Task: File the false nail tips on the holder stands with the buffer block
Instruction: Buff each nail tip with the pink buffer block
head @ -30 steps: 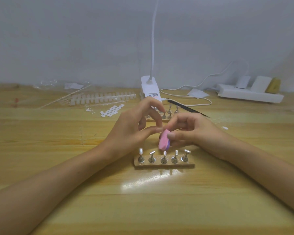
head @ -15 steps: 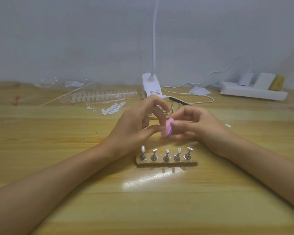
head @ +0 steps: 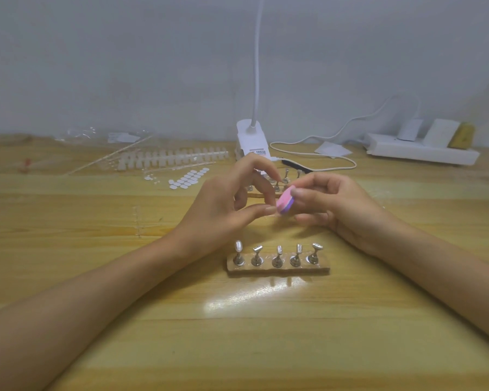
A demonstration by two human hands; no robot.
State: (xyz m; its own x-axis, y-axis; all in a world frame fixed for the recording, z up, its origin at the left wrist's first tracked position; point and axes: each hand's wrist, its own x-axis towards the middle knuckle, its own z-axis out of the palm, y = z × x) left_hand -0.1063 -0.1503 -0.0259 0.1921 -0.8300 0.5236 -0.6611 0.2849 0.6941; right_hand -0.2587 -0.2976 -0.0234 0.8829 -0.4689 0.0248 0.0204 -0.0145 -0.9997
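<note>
My right hand pinches a pink and purple buffer block between thumb and fingers. My left hand has thumb and fingertips pinched together right against the block, on a small clear false nail tip that hardly shows. Both hands hover above the table, behind the near holder stand. That wooden strip carries several metal pegs; the leftmost peg bears a pale nail tip. A second holder stand is partly hidden behind my fingers.
A white clip lamp with its cable stands at the back centre. A strip of clear nail tips and white adhesive tabs lie back left. A black file and a white power strip are to the right.
Both hands, with the buffer block, have lifted up and away from the near holder stand, towards the far stand. The block has tilted to a flatter angle.
</note>
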